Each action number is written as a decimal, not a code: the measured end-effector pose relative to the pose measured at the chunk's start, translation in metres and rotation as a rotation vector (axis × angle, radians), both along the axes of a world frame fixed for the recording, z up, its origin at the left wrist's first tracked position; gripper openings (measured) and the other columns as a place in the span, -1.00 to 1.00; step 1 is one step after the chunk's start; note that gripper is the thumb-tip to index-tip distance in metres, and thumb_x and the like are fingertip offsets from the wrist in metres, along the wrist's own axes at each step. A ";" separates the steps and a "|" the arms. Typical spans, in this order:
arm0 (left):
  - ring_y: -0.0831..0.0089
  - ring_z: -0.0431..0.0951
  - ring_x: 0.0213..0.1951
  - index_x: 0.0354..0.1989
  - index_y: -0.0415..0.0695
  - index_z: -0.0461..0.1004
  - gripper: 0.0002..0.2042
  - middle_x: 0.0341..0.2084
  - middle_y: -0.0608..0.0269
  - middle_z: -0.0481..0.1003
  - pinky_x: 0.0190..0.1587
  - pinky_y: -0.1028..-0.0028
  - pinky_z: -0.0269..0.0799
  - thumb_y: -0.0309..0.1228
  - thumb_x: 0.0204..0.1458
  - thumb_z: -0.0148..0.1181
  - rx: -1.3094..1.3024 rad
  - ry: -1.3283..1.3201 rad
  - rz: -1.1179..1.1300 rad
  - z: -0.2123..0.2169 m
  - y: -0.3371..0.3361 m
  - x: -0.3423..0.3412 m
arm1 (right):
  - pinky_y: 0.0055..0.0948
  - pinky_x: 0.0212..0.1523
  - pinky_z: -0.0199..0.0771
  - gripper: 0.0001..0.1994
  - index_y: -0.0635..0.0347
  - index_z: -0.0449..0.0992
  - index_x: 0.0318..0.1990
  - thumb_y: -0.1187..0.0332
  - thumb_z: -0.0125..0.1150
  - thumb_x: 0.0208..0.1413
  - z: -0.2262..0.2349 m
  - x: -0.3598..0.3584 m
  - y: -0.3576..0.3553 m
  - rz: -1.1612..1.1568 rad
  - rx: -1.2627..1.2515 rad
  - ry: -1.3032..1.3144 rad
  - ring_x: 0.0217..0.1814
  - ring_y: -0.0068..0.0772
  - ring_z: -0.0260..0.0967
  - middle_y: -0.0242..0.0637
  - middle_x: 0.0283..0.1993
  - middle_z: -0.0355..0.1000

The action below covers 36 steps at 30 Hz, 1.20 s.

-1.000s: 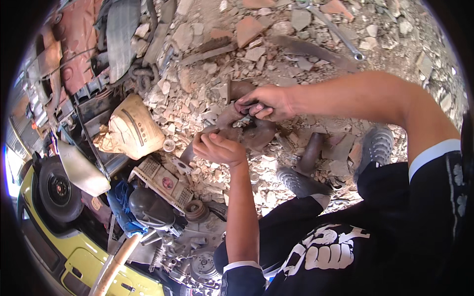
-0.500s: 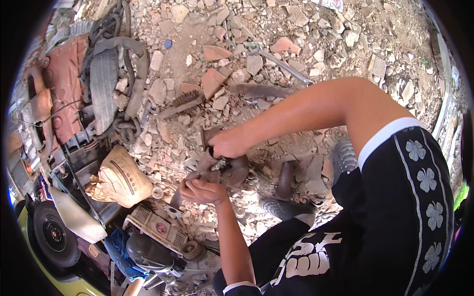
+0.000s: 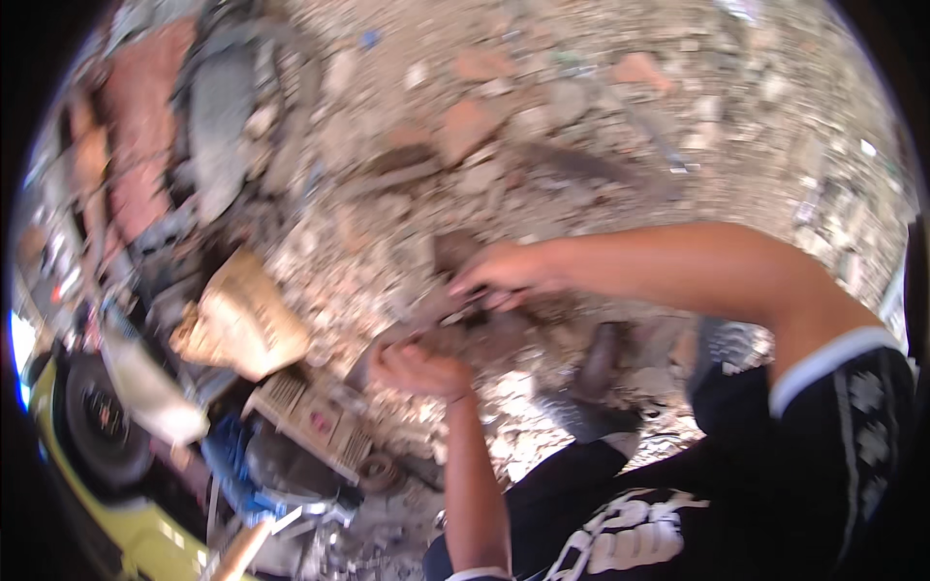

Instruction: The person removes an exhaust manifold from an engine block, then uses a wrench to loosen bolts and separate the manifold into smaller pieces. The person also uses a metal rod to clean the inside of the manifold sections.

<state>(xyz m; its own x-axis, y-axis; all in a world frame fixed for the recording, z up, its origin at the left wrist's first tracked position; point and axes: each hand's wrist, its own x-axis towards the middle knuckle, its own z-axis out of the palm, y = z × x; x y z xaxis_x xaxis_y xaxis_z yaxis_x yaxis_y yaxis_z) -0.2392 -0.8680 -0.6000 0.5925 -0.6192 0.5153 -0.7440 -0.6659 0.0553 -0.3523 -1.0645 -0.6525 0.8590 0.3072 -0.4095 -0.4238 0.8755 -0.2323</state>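
Observation:
A rusty branched metal pipe piece with a flange (image 3: 496, 339), which looks like an exhaust manifold, sits low over the rubble between my hands. My left hand (image 3: 421, 370) curls round its near left end. Above it, my right hand (image 3: 509, 274) has its fingers drawn together at the upper part of the piece, close to the flange. What lies between those fingers, if anything, is blurred and too small to make out. A short rusty pipe (image 3: 601, 360) stands to the right, near my shoe (image 3: 586, 416).
Beyond lie a wire brush (image 3: 392, 174), a dark flat bar (image 3: 581, 165) and a wrench (image 3: 664, 145) on broken stone. At left are a crumpled paper sack (image 3: 254, 315), a beige plastic crate (image 3: 300, 421), scrap metal and a wheel (image 3: 97, 421) beside a yellow-green car body (image 3: 116, 523).
The view has shifted and blurred, so the scene sits differently. My right hand has drawn back a little from the pipe opening, its fingers now showing. My left hand keeps its hold.

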 end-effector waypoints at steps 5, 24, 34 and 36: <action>-0.10 0.36 -0.02 -0.35 -0.30 0.47 -0.45 -0.08 -0.22 0.41 0.03 -0.07 0.22 -0.06 0.39 -0.30 0.016 0.042 -0.010 0.014 -0.017 -0.013 | -0.49 -0.65 0.29 -0.75 0.18 0.62 0.00 0.30 0.25 0.23 0.003 0.004 -0.004 0.078 -0.542 -0.124 -0.60 -0.55 0.31 -0.35 -0.42 0.48; -0.01 0.35 -0.10 -0.41 -0.29 0.43 -0.45 -0.20 -0.12 0.37 0.01 0.02 0.21 -0.04 0.38 -0.29 -0.021 0.076 0.022 0.011 -0.024 -0.013 | -0.74 -0.71 -0.04 -0.83 0.22 0.41 -0.13 0.30 0.00 0.44 0.034 0.000 0.014 -0.410 0.627 0.462 -0.58 -0.80 0.01 -0.50 -0.36 0.26; -0.03 0.31 -0.09 -0.27 -0.34 0.46 -0.47 -0.17 -0.15 0.36 0.03 0.02 0.15 -0.08 0.38 -0.29 -0.024 0.062 -0.002 0.009 -0.021 -0.017 | -0.21 -0.35 0.47 -0.72 0.13 0.59 0.10 0.36 0.16 0.29 -0.003 -0.005 -0.009 0.024 -1.324 -0.639 -0.33 -0.20 0.52 -0.18 -0.29 0.58; -0.03 0.31 -0.09 -0.26 -0.35 0.46 -0.48 -0.16 -0.15 0.36 0.05 0.02 0.14 -0.09 0.37 -0.29 -0.010 0.086 -0.019 0.019 -0.020 -0.019 | -0.05 -0.18 0.54 -0.77 0.02 0.66 -0.06 0.36 0.16 0.19 0.013 -0.004 -0.020 0.252 -1.561 -0.684 -0.19 0.05 0.56 -0.13 -0.16 0.50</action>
